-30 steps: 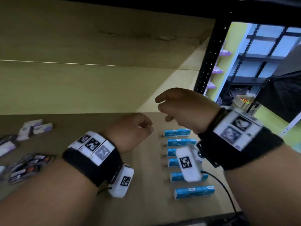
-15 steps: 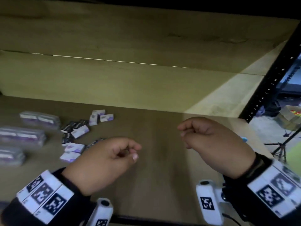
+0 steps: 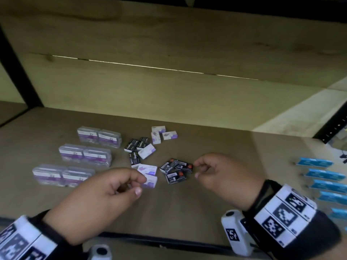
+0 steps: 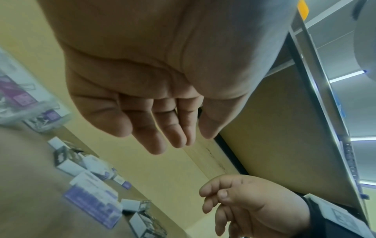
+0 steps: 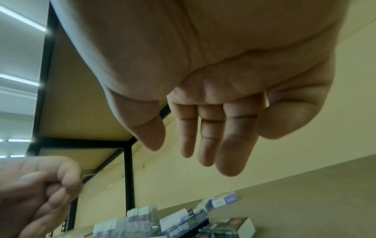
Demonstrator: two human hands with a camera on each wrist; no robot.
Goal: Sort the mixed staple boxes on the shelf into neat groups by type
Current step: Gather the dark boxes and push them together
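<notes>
A mixed pile lies mid-shelf: black staple boxes (image 3: 135,145), black boxes with an orange dot (image 3: 176,170) and white-and-purple boxes (image 3: 147,168). My left hand (image 3: 139,184) hovers just left of the nearest white-and-purple box (image 3: 151,182), fingers loosely curled and holding nothing. My right hand (image 3: 197,169) hangs just right of the orange-dot boxes, also loosely curled and empty. The left wrist view shows relaxed fingers (image 4: 175,136) above the pile (image 4: 91,182). In the right wrist view the fingers (image 5: 205,145) hang free above the boxes (image 5: 183,225).
Clear plastic boxes with purple labels (image 3: 84,155) stand in three pairs at the left. Blue boxes (image 3: 324,174) form a column at the right. A black upright (image 3: 332,126) frames the right side, the wooden back wall (image 3: 169,87) is behind, and the shelf's front edge (image 3: 159,239) is near.
The view has swung left from the blue boxes to the mixed pile. Both hands have moved left and down toward the pile, still holding nothing.
</notes>
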